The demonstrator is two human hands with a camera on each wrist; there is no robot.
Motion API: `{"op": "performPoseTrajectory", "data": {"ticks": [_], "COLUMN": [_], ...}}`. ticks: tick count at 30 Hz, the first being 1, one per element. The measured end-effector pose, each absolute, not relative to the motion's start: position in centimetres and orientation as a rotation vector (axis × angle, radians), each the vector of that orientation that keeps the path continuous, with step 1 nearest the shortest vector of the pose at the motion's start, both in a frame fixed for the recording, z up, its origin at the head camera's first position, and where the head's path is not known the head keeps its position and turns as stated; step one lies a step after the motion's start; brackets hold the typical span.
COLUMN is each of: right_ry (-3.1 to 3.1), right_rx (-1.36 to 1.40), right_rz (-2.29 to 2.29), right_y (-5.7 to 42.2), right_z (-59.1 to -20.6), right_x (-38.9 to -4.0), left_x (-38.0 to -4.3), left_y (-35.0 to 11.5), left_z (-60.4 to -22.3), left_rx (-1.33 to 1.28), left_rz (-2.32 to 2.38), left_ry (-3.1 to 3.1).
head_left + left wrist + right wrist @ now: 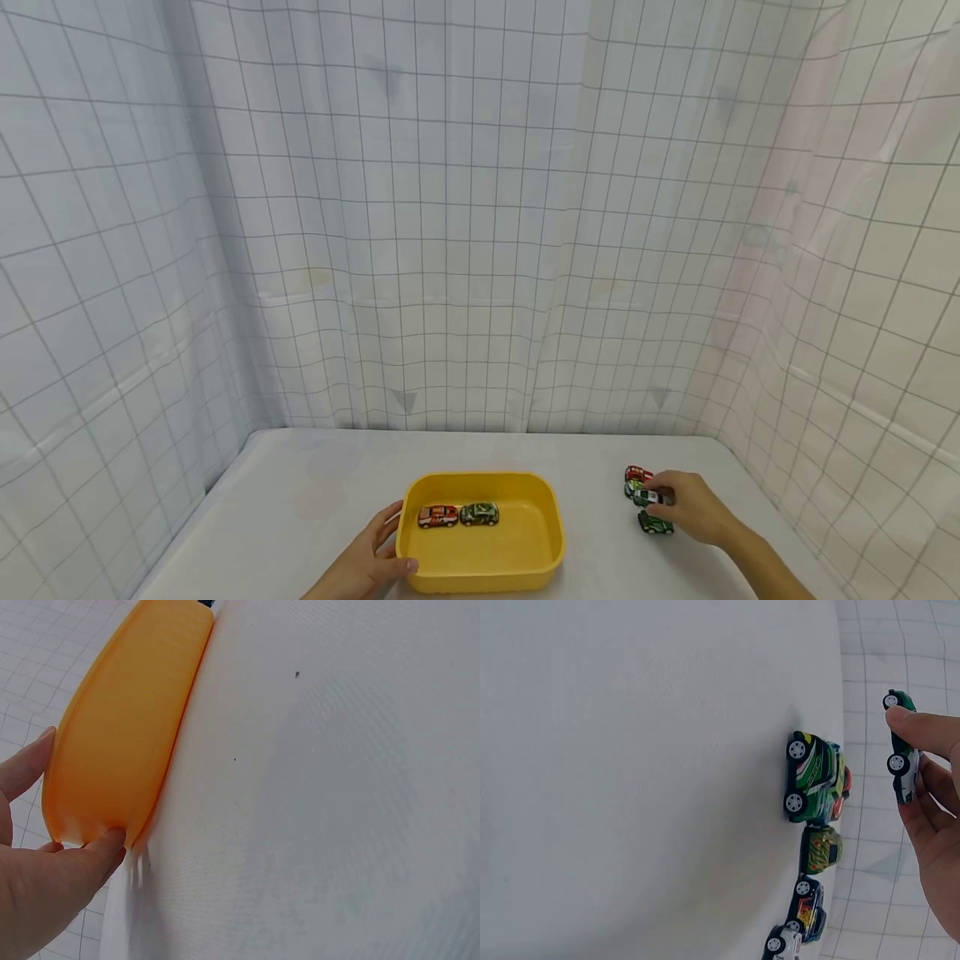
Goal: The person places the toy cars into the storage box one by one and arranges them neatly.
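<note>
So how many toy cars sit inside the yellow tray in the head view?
2: a red-orange car and, just to its right, a green car, lined up end to end in the yellow tray. None there looks hidden.

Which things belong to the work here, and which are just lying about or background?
Part of the work, likely:
yellow tray, touched by the left hand
toy car in the right hand
red car and green car in the tray
other cars near that hand

Only background:
white table
gridded curtain

Bare right forearm [761, 562], bare fingers [382, 518]
</note>
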State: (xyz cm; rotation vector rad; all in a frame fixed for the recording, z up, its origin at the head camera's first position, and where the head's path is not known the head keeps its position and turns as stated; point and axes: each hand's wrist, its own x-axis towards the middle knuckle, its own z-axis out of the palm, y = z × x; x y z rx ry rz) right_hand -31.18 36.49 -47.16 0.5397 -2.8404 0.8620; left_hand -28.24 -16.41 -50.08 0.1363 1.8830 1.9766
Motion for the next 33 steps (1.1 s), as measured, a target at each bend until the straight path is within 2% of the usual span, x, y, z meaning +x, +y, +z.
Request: {"op": "performPoseTrajectory", "data": {"ticks": [23, 33], "right_ry": [-2.686, -2.677], "right_rx": [0.826, 0.892], "right_rz": [0.864, 0.88], "right_y": [27.4, 25.3], "right_z": [-47.0, -47.0], "right_x": [-34.0, -34.6], "left_x": [-28.5, -28.4], "left_y": [-16.5, -16.5], "left_z": [-50.5, -50.5], "left_rx": [0.15, 0.15], "left_rz": [1.968, 1.979], "left_ry": [1.87, 1.867]}}
